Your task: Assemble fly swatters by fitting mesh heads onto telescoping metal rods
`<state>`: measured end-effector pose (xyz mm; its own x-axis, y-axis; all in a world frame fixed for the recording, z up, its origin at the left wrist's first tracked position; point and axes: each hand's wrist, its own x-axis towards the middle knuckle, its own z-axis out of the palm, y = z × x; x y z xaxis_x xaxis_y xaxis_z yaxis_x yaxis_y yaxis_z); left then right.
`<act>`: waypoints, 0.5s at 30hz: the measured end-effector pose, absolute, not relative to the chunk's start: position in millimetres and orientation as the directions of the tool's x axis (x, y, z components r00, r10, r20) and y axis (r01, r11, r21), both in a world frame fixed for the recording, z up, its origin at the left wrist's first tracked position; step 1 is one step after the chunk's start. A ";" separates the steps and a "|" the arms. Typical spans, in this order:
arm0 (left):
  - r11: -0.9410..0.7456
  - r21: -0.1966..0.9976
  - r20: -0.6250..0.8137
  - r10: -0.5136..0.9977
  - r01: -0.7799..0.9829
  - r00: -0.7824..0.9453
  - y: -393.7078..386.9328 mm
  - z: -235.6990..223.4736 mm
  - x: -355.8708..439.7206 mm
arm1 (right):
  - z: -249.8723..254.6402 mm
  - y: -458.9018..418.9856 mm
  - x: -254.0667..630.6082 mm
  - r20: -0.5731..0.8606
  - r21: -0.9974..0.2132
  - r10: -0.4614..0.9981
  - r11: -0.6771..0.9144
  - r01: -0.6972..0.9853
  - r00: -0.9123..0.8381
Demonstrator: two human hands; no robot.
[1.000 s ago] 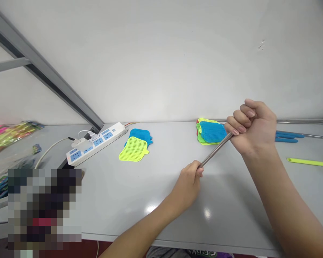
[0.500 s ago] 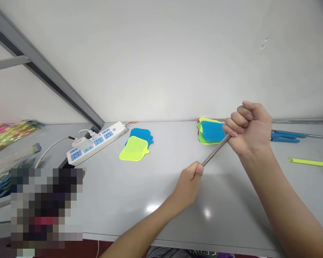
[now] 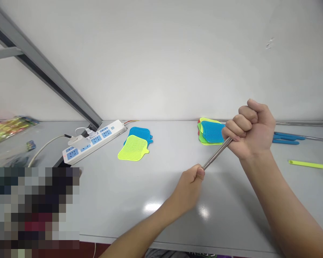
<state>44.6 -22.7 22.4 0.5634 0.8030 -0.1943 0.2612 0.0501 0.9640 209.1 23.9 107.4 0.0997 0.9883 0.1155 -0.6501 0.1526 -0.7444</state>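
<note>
A thin metal rod slants upward to the right between my two hands. My left hand is closed around its lower end, thumb along the top. Higher up, my right hand is wrapped in a fist about the other end, so both rod ends are hidden. Behind the right hand lies a stack of fly swatter heads, blue over yellow-green with a bit of red. Off to the left, a loose yellow-green swatter head overlaps a blue swatter head. A yellow-green handle rests on the table at right.
Blue handles and metal rods lie at the back right by the wall. A white power strip with plugs and a cable sits left on the grey table. Plastic-bagged goods are at far left; a pixelated patch covers the lower left.
My right hand has shifted slightly right with the rod, and a little more of the rod shows between the hands. The whole view has moved a little.
</note>
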 end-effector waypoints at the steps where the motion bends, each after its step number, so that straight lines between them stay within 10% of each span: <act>1: 0.053 0.964 -0.196 0.803 0.261 0.563 -22.9 22.6 44.5 | 106.9 23.8 208.6 0.119 -0.737 0.989 0.147 -0.660 0.086; 15: 0.088 0.974 -0.199 0.770 0.207 0.606 -25.6 18.3 47.2 | 96.3 26.2 206.5 0.241 -0.725 0.966 0.113 -0.679 -0.096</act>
